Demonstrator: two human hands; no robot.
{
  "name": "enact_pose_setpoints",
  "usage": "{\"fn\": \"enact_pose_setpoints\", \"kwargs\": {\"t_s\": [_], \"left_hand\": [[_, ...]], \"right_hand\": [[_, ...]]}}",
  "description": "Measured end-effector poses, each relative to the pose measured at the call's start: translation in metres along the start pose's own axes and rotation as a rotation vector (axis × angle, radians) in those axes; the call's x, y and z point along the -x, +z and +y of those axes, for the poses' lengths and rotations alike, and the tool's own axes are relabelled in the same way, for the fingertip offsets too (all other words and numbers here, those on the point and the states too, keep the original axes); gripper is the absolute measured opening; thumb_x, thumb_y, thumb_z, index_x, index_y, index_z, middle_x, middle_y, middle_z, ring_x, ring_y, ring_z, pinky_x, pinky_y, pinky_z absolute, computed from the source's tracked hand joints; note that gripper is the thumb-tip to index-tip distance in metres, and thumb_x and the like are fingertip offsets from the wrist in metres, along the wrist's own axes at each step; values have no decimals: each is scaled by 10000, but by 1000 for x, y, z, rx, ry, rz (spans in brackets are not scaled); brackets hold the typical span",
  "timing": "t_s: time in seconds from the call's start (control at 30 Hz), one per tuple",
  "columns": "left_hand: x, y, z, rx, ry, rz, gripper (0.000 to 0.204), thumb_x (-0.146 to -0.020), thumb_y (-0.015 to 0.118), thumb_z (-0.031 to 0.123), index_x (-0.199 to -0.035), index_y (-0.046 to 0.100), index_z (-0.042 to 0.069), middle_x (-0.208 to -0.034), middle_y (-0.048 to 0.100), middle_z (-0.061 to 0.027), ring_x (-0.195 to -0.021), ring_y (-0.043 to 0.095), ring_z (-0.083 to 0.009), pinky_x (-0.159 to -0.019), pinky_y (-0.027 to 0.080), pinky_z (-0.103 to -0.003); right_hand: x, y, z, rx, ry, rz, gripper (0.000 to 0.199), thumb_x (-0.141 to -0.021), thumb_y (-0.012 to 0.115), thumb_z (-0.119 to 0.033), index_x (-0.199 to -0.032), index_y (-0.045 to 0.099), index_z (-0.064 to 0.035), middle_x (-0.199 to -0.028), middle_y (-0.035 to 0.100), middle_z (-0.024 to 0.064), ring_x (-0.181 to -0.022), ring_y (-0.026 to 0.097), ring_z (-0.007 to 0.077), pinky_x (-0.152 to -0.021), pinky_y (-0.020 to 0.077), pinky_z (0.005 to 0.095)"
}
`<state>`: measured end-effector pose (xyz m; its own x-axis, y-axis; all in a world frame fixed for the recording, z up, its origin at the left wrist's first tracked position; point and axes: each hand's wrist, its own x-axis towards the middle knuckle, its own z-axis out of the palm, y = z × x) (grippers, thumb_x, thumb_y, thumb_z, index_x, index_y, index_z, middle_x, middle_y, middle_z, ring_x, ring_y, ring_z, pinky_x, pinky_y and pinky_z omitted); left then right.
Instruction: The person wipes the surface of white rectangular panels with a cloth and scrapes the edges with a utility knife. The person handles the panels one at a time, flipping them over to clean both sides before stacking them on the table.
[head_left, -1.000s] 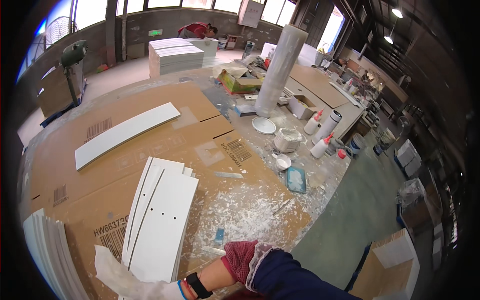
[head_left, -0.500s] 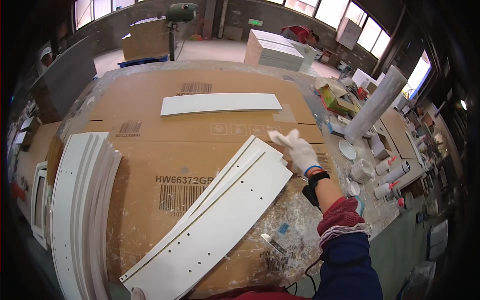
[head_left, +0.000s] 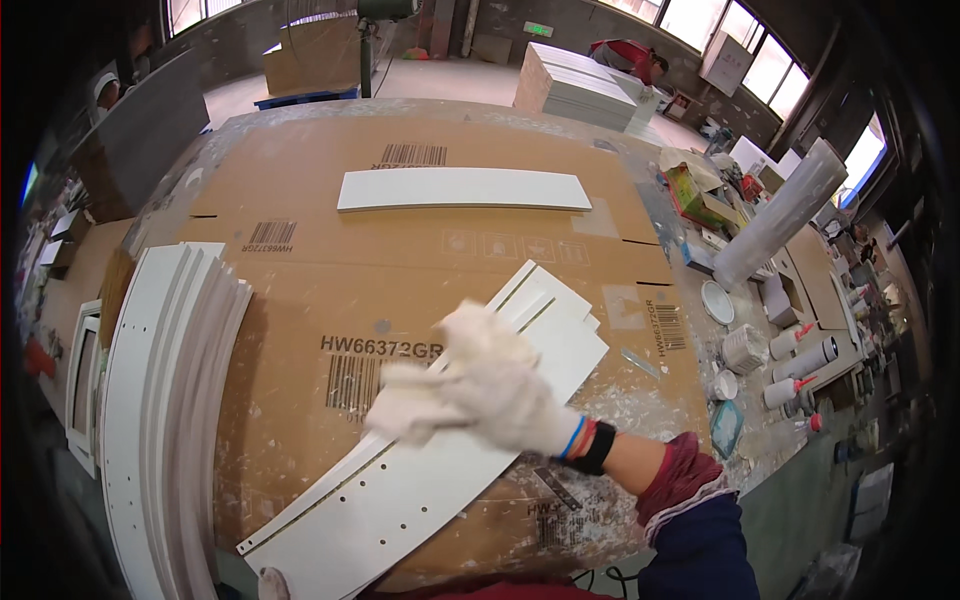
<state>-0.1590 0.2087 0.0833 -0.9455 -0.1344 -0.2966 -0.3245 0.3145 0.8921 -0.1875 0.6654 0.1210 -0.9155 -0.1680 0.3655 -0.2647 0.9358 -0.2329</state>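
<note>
The right hand (head_left: 505,395), in a pale, loose-looking glove, reaches across the middle of a slanting pile of long white flat boards with small drilled holes (head_left: 430,490). Half a second ago it was out by the far end of the pile, fingers extended; now it is back over the boards and blurred by motion. The left hand (head_left: 272,583) shows only as a pale gloved tip at the near end of the top board, in much the same spot on it as before.

The two hands are well apart. I cannot tell whether the right one is closed on anything, since the blur hides whether the pale shape ahead of it is glove or cloth, nor whether it touches the surface. Too little of the left shows to tell its grip. The change seems to bring the work onto the top board's upper face, with the left hand probably steadying the near end.

The pile lies on a flattened brown cardboard sheet (head_left: 285,300). Beyond the right hand rests a separate long white strip with a gently curved edge (head_left: 465,188). Left of both hands, a row of white curved panels (head_left: 160,400) stands closely packed. Pale flakes (head_left: 645,425) lie scattered just right of the right hand.
</note>
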Motion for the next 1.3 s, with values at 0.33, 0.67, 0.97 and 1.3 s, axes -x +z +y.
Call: {"fn": "enact_pose_setpoints", "kwargs": {"t_s": [0.33, 0.67, 0.97, 1.3], "left_hand": [[-3, 25, 9, 303, -44, 79, 462, -950, 567, 321, -1266, 486, -8, -1050, 594, -106, -863, 615, -167, -677, 517, -291], [1, 54, 67, 900, -207, -13, 442, -1014, 422, 364, -1288, 483, 23, -1143, 605, -98, -908, 645, -172, -708, 545, -266], [-4, 27, 26, 862, -118, -57, 468, -1035, 362, 383, -1279, 489, 4, -1131, 608, -103, -951, 634, -174, -772, 528, -282], [-3, 41, -2, 487, -54, 112, 455, -1010, 425, 391, -1010, 584, -35, -930, 608, -116, -856, 534, -183, -789, 424, -324]], "right_hand": [[12, -39, 94, 602, 469, -4, 191, -911, 487, -181, -1064, 585, -123, -895, 556, 144, -800, 585, 299, -656, 485, 422], [-36, 66, -199, -301, -449, -59, 177, -810, 548, -145, -984, 571, -122, -822, 545, 51, -706, 581, 226, -586, 462, 358], [-26, 37, -99, -77, -78, 120, 360, -715, 637, -57, -1074, 651, -74, -970, 661, 120, -865, 639, 291, -768, 525, 400], [-20, 23, -80, 271, 141, -15, 527, -783, 636, -179, -1291, 558, -65, -1088, 631, 203, -929, 605, 353, -792, 498, 445]]}}
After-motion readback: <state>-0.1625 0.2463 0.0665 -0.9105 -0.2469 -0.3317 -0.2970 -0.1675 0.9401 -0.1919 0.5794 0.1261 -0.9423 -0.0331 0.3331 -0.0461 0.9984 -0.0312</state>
